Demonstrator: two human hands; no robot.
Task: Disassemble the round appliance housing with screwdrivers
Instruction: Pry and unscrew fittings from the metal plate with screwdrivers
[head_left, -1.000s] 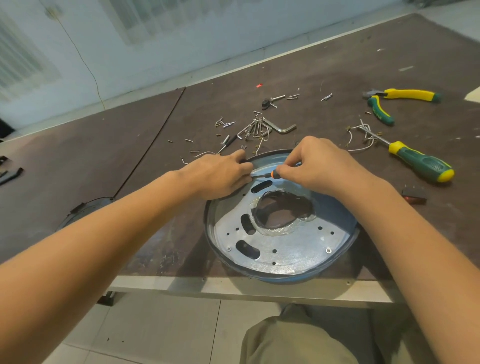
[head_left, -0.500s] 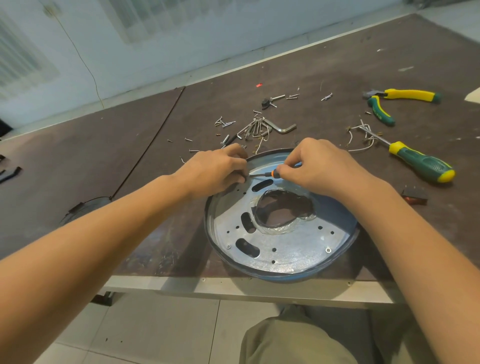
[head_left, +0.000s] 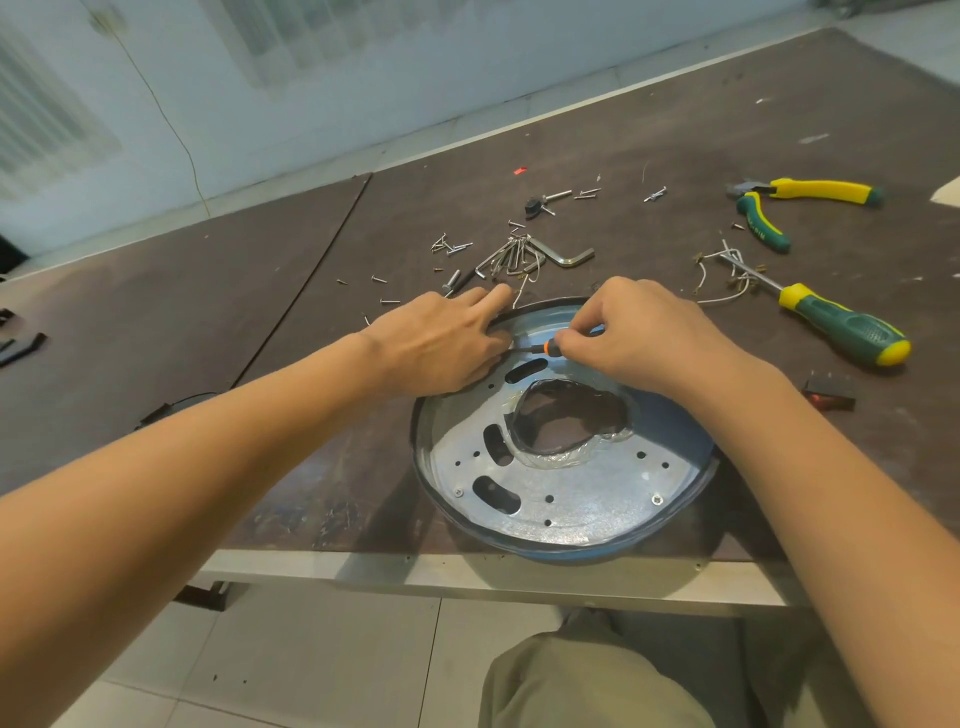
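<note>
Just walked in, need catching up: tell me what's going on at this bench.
A person is taking apart a round blue housing at the near edge of the table. The right hand pinches a small orange-collared screwdriver, tip at the far side of the metal plate, next to the left hand lying flat on the rim. Two screws sit in the plate's near side. Hex keys, pliers and a green-and-yellow screwdriver lie beyond.

The round housing (head_left: 597, 499) is blue-rimmed with a silvery plate. The right hand (head_left: 644, 332) has a small screwdriver (head_left: 545, 349) with an orange collar; the large screwdriver (head_left: 841, 327) right of it is green and yellow.
</note>
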